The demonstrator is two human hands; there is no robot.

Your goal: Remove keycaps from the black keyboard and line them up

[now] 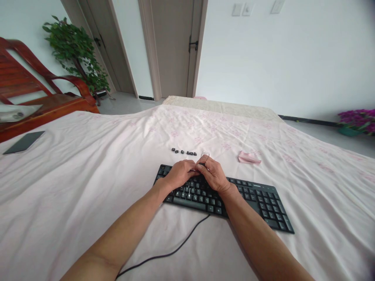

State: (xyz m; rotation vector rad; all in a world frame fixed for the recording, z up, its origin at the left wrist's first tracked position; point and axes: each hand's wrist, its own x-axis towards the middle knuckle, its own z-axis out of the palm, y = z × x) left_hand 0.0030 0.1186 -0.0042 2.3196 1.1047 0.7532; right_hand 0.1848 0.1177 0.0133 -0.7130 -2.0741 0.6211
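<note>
A black wired keyboard [258,201] lies on a pale pink sheet. Both my hands rest over its upper left part. My right hand [215,173] pinches a small wire keycap puller [204,155] whose loop sticks up above the fingers. My left hand [180,173] is curled beside it, fingertips touching the right hand at the top row of keys; what it grips is hidden. Several removed black keycaps [184,152] lie in a row just beyond the keyboard.
A folded pink cloth [248,157] lies beyond the keyboard to the right. The keyboard's black cable [175,249] trails toward me. A dark phone [24,142] sits far left on the sheet. A wooden chair [43,97] and a plant [77,50] stand beyond.
</note>
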